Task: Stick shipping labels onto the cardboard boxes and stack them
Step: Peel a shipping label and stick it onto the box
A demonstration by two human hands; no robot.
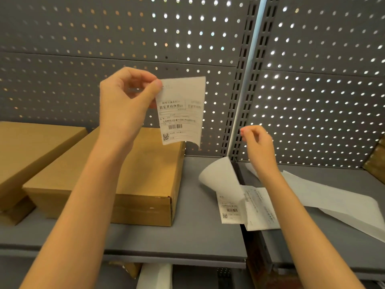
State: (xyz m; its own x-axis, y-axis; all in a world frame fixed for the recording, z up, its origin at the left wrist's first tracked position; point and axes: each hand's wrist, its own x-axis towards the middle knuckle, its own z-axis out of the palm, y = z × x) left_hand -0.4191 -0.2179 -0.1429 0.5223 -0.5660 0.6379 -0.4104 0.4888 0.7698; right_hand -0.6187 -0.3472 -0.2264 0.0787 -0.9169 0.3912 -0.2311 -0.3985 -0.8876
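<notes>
Left hand (125,101) pinches a shipping label (180,110) by its top corner above the nearest cardboard box (133,174), right hand (257,142) loosely curled & empty; best laid flat, smoothed corner-first w/o creases.

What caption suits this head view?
Left hand lifts a shipping label above a cardboard box; right hand empty.

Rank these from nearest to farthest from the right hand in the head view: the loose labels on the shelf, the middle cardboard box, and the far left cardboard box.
From the right hand:
1. Loose labels, on the shelf just below the hand.
2. Middle cardboard box, to its left.
3. Far left cardboard box, at the frame's left edge.
</notes>
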